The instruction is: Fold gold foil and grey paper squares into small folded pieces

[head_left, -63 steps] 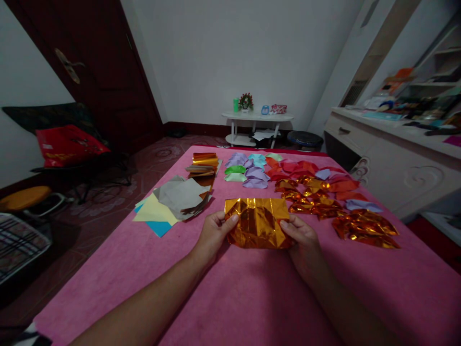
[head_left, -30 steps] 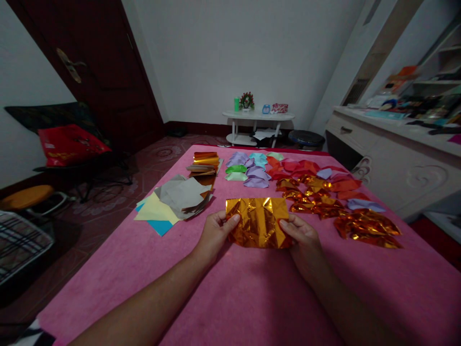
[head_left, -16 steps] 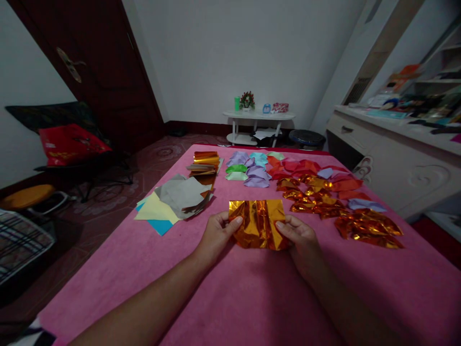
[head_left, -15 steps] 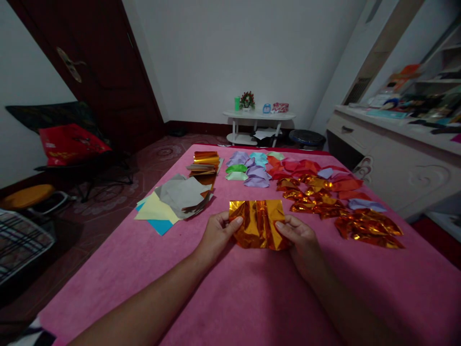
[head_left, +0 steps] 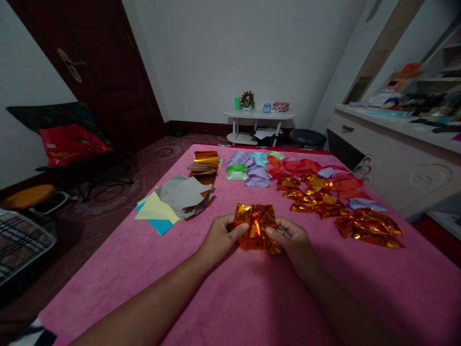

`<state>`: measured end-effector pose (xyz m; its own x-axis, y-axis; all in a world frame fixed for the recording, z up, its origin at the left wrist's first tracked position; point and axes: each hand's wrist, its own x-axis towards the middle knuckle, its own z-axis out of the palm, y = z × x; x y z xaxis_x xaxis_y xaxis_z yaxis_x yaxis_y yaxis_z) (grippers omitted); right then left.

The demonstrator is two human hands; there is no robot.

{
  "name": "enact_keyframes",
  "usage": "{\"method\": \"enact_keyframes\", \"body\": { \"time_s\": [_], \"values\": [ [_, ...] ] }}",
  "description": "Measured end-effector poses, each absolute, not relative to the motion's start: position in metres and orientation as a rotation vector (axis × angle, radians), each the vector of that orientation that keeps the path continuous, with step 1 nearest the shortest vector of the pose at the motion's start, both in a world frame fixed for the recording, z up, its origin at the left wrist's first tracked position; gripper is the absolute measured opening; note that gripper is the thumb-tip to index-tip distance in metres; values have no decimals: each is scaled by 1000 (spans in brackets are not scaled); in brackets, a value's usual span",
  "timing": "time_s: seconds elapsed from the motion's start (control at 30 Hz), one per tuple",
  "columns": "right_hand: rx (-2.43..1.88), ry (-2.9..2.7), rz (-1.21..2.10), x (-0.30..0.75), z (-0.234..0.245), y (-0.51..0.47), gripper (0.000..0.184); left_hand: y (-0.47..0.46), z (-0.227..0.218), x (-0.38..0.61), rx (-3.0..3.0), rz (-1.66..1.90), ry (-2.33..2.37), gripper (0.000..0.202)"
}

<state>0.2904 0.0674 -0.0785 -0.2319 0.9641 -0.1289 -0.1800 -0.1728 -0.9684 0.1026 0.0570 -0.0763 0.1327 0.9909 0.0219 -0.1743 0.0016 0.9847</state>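
A crinkled gold foil sheet (head_left: pixel 256 227) is pinched between both hands just above the pink table cover (head_left: pixel 230 298). My left hand (head_left: pixel 219 236) grips its left side, thumb on top. My right hand (head_left: pixel 293 240) grips its right side the same way. The sheet is bunched narrow, with a raised fold down its middle.
Folded gold foil pieces (head_left: pixel 367 226) and red and lilac folded papers (head_left: pixel 298 168) lie to the right and behind. A loose pile of flat coloured sheets (head_left: pixel 173 199) and a foil stack (head_left: pixel 205 161) sit at the left. A white dresser (head_left: pixel 396 163) stands on the right.
My hands have moved toward each other, pushing the foil sheet's sides inward. The sheet went from a wide flat rectangle to a narrow bunched shape.
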Motion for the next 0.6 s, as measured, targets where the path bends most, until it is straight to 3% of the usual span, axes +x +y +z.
{"method": "enact_keyframes", "body": {
  "time_s": [0.6],
  "values": [
    [-1031,-1134,1596,289,-80,67,29,57,-81,102,1156,1198,946,31]
  ]
}}
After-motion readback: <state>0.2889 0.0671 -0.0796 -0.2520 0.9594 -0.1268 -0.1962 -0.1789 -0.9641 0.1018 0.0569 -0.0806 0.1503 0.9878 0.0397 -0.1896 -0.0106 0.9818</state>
